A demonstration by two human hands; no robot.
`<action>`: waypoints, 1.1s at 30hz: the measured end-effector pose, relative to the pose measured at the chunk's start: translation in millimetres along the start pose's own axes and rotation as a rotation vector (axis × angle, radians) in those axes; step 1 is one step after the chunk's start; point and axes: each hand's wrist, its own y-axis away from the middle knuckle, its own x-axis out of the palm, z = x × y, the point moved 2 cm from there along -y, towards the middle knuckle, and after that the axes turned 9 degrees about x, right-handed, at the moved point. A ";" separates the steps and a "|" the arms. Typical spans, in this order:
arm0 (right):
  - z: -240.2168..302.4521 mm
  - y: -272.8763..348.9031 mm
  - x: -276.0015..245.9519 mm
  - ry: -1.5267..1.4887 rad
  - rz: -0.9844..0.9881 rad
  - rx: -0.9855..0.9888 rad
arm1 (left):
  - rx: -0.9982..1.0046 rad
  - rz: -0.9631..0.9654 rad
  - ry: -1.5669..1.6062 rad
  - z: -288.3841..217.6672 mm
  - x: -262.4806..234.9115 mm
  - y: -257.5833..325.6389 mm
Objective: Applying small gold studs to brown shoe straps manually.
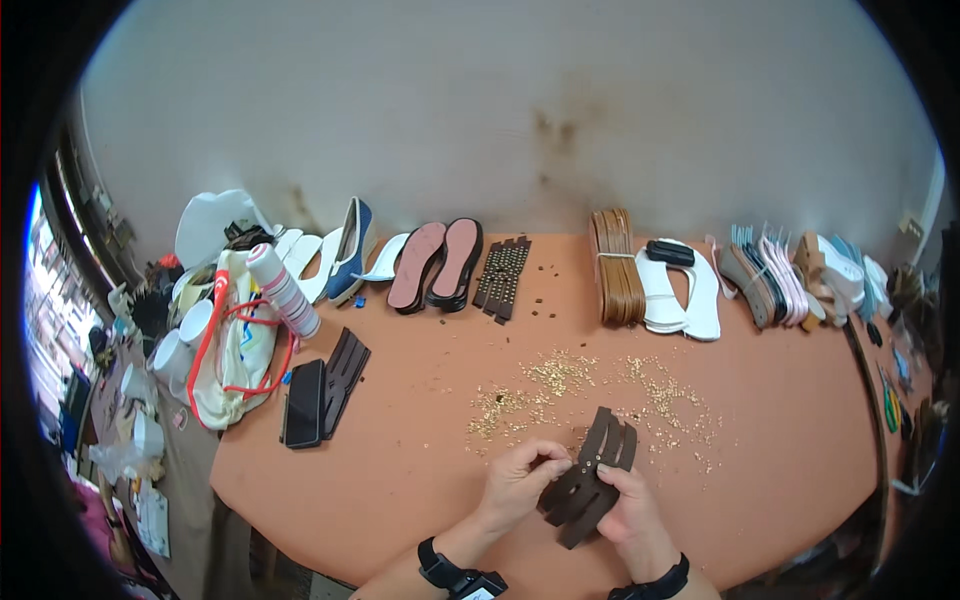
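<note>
My R hand (pixel 632 505) has fingers clamped on strap (pixel 584 492), nr front edge of table (pixel 430 390); L hand (pixel 520 483), fingers together at strap's side, can't tell on what. I'd brace it vs flexing.

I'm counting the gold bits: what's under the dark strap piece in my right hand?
Part of your right hand reaches under the dark strap piece, its fingers mostly covered. Gold bits show on the table beyond; whether any lie beneath the piece is hidden.
</note>
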 end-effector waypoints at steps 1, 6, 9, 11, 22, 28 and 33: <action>-0.5 -0.5 0.5 0.008 0.007 -0.001 | -0.011 0.007 -0.010 1.5 -0.9 0.5; -0.2 3.1 7.8 0.203 -0.116 -0.167 | 0.228 0.083 -0.284 -1.8 -1.0 -3.1; -3.3 6.9 16.4 0.286 -0.144 -0.275 | 0.052 0.071 -0.150 3.4 -1.0 -2.6; -6.0 5.6 17.8 0.329 -0.178 -0.320 | 0.003 0.061 -0.124 6.3 -1.9 -1.0; -3.5 -5.7 -6.1 0.311 -0.151 -0.304 | 0.215 0.077 -0.332 -1.0 1.4 0.3; -1.8 -5.2 2.9 0.296 -0.141 -0.251 | 0.024 -0.023 -0.090 3.2 -0.4 1.5; -1.3 -2.2 8.1 0.279 -0.145 -0.236 | 0.001 -0.042 0.018 3.8 0.3 -0.3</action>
